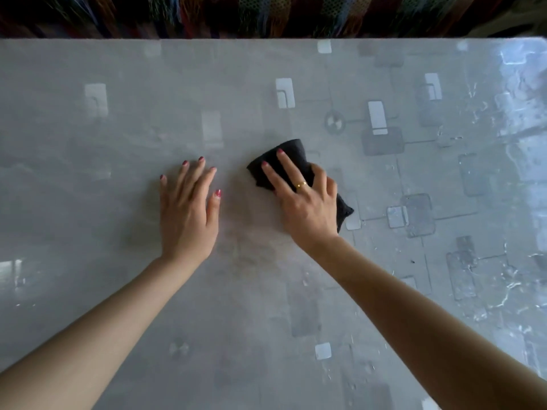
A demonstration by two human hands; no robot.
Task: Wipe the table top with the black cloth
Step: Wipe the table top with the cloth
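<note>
The black cloth [291,161] lies bunched mid-table under the right hand [307,202]; two fingers are laid straight over it, the rest curled at its right side, so prob. a light grip, though the thumb is hidden. It looks soft, light and limp, likely to fold or slip unless pressed from above w/ a flat palm. The left hand [188,214] rests flat, fingers spread, holding nothing, near the cloth but apart. The table top [118,128] is glossy, prob. slick. There's open room on all sides; the far edge meets striped fabric [266,13].
</note>
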